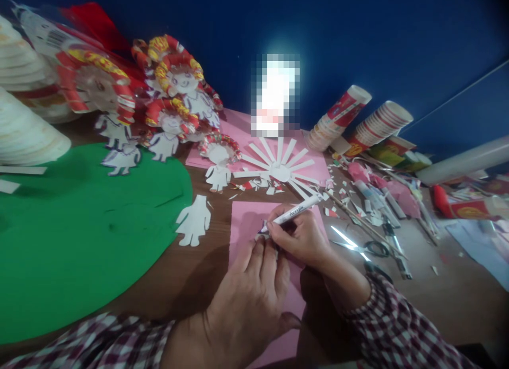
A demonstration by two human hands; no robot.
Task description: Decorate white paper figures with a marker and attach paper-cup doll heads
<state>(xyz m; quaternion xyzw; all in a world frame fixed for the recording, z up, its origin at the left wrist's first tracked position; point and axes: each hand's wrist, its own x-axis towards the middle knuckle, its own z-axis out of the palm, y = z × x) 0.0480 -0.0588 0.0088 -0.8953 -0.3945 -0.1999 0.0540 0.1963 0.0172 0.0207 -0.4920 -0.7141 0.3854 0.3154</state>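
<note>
One marker [292, 214] (tip down) in right hand [303, 237]; left hand [250, 300] flat.

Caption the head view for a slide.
Right hand holds a marker tip-down over pink paper, left hand pressing beside it; paper dolls lie nearby.

Dark blue wall [358, 35] behind cluttered brown wooden table [207, 273].
</note>
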